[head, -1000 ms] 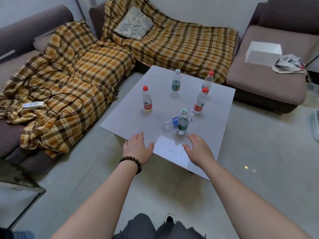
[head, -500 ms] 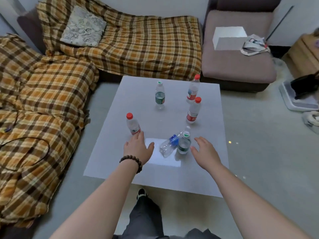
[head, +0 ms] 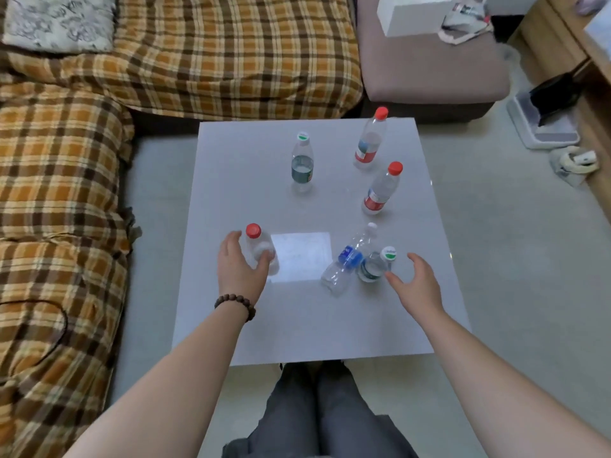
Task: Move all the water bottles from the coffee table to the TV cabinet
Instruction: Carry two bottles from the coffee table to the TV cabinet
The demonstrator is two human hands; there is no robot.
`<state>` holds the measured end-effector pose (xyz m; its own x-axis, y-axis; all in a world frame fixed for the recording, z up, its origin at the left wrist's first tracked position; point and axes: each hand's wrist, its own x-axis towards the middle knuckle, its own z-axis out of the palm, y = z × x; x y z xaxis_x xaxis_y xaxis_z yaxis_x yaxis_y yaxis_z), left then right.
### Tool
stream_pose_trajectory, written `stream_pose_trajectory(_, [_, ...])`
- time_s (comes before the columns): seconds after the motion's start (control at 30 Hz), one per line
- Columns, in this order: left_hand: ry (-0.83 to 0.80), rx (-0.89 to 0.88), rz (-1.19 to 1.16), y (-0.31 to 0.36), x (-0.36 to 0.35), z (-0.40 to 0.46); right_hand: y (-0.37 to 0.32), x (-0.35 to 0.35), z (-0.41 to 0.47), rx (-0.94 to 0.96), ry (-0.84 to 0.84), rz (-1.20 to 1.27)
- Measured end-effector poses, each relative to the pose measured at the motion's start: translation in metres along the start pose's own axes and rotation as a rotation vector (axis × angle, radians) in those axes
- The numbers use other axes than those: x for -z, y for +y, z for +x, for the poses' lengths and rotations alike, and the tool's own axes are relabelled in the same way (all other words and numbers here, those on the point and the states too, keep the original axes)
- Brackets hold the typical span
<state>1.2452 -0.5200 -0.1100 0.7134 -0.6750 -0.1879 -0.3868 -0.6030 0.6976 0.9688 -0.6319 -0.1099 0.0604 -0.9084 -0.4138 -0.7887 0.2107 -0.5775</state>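
Several water bottles stand on the pale grey coffee table. At the near left, my left hand wraps around a red-capped bottle, fingers on its left side and thumb across its front. My right hand is spread beside a short green-capped bottle, its thumb tip close to the bottle's base. A clear blue-labelled bottle lies on its side against that one. Farther back stand a green-capped bottle and two red-capped bottles.
A sofa under a plaid blanket wraps the table's left and far sides. A brown seat holds a white box. A wooden cabinet runs along the right edge, with a grey tray on the floor beside it.
I have moved up to the table and now look down on it. My left hand has closed around the near red-capped bottle. My right hand has reached next to the short green-capped bottle.
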Motion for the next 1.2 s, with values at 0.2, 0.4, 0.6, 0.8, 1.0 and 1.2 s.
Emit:
stream_pose_trajectory(0.2, [-0.08, 0.236, -0.146, -0.032, -0.032, 0.025, 0.025, -0.037, 0.027, -0.09, -0.005, 0.156])
stream_pose_trajectory(0.4, [-0.103, 0.271, -0.223, -0.059, -0.066, 0.056, 0.041, -0.077, 0.059, -0.103, 0.069, 0.31])
stream_pose_trajectory(0.6, [-0.073, 0.247, -0.215, -0.066, -0.081, 0.073, 0.045, -0.098, 0.072, -0.116, 0.174, 0.342])
stream_pose_trajectory(0.8, [-0.105, 0.165, -0.236, -0.045, -0.072, 0.068, 0.041, -0.082, 0.066, -0.109, 0.215, 0.35])
stream_pose_trajectory(1.0, [-0.242, 0.002, -0.226, 0.014, -0.057, 0.046, 0.023, -0.032, 0.037, -0.089, 0.257, 0.385])
stream_pose_trajectory(1.2, [-0.395, -0.193, -0.227, 0.09, -0.072, 0.014, 0.021, 0.028, -0.003, -0.086, 0.411, 0.479])
